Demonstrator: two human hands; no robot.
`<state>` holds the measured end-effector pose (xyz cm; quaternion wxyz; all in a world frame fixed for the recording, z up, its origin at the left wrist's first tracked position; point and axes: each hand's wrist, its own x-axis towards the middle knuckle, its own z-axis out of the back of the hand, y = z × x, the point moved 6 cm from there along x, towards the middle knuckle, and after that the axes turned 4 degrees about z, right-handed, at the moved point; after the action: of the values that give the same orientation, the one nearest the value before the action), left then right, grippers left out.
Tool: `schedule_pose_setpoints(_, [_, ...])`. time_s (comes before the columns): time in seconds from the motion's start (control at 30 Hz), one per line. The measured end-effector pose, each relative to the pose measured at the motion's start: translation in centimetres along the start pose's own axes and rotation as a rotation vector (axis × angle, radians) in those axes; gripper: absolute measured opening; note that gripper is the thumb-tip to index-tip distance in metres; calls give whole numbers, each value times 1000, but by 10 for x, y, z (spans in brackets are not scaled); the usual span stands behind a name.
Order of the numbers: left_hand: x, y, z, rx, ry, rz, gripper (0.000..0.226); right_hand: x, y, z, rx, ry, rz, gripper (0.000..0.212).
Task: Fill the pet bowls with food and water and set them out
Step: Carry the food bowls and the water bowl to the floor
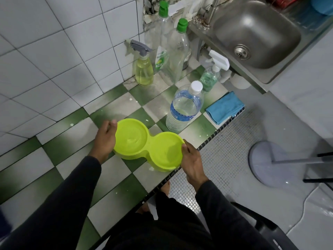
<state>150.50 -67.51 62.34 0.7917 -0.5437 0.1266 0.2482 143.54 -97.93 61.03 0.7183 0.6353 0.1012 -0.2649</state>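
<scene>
A lime-green double pet bowl (146, 143) rests on the green-and-white checkered counter (72, 159), close to its front edge. My left hand (105, 137) grips the bowl's left end and my right hand (191, 162) grips its right end. The left well holds a little clear water; the right well looks bare. A clear water bottle (184, 107) with a white cap and blue label stands upright just behind the bowl, partly full.
A yellow spray bottle (143, 66), two tall green-capped bottles (173, 47) and a green-liquid spray bottle (211, 73) stand at the back by the tiled wall. A folded blue cloth (225, 107) lies right of the water bottle. A steel sink (255, 33) sits at the upper right.
</scene>
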Motion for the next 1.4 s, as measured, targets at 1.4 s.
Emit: schedule_pose_setpoints(1.4, [-138,-20,122,-985,-694,56,32,-20,200,-114,194,327,288,21])
